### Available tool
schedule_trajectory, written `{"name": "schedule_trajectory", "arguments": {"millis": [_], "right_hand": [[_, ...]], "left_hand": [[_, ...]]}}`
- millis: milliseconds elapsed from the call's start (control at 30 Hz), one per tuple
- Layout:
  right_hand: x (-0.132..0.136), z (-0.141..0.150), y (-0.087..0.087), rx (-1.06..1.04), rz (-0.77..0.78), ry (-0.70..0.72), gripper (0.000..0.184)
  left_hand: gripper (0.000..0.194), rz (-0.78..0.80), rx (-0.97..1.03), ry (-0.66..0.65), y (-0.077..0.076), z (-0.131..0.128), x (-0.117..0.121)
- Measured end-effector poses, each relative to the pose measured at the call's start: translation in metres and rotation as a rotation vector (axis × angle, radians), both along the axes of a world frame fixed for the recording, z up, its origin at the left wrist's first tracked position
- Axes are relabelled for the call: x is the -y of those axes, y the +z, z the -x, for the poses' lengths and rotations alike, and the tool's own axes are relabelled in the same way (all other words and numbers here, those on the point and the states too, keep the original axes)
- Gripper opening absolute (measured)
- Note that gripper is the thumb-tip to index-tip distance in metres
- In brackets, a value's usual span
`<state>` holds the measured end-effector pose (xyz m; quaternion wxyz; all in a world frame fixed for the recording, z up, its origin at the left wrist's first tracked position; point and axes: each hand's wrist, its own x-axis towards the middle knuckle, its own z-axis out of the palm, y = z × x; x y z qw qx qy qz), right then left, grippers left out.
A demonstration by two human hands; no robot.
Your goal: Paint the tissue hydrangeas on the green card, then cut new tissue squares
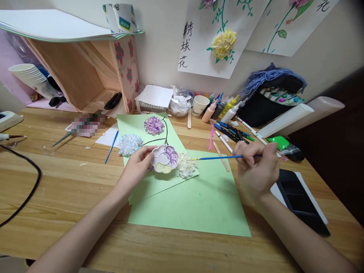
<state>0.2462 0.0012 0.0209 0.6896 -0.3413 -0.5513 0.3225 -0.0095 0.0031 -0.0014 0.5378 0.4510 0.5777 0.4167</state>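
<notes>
My left hand (142, 161) pinches the edge of a small white flower-shaped paint palette (159, 160), whose wells hold purple and pale yellow paint. A thin blue paintbrush (220, 157) is gripped in my right hand (257, 167). Its yellowish tip meets the right side of a cream-white paper flower (186, 167). This flower sits on a light green sheet (142, 185), partly behind the palette. On the same sheet are a purple flower (154, 125), a pale blue flower (130, 144) and dark drawn stems. A second green sheet (193, 212) lies underneath.
Paint bottles (209, 111), a paper cup (200, 105) and a bowl of white scraps (181, 104) line the wall. Pens (233, 131) and a wooden stick (221, 155) lie nearer. A black tray (303, 201) is right of my arm; another blue brush (112, 147) lies left.
</notes>
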Motion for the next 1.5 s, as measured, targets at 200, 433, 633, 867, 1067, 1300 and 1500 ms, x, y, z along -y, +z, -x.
{"name": "schedule_trajectory", "arguments": {"millis": [200, 433, 633, 867, 1067, 1300, 1500], "right_hand": [[0.004, 0.001, -0.011, 0.113, 0.008, 0.044, 0.056], [0.004, 0.002, -0.016, 0.212, 0.029, 0.078, 0.055], [0.006, 0.000, -0.013, 0.190, -0.053, 0.049, 0.055], [0.007, 0.000, -0.015, 0.277, 0.003, 0.070, 0.053], [0.007, 0.000, -0.015, 0.261, -0.067, 0.028, 0.055], [0.010, 0.001, -0.015, 0.298, -0.071, 0.022, 0.054], [0.015, 0.003, -0.015, 0.323, -0.090, 0.086, 0.053]], "left_hand": [[0.042, -0.003, -0.020, -0.003, -0.001, 0.001, -0.001], [0.041, 0.005, -0.009, -0.008, -0.002, 0.001, -0.001], [0.040, -0.004, -0.025, 0.010, -0.003, 0.001, -0.001], [0.040, -0.005, -0.012, -0.008, -0.001, 0.000, -0.001], [0.040, -0.007, -0.018, -0.009, -0.002, 0.001, 0.000], [0.042, 0.010, -0.024, 0.006, 0.002, 0.000, 0.001], [0.043, 0.002, -0.034, 0.021, 0.002, 0.000, 0.000]]}}
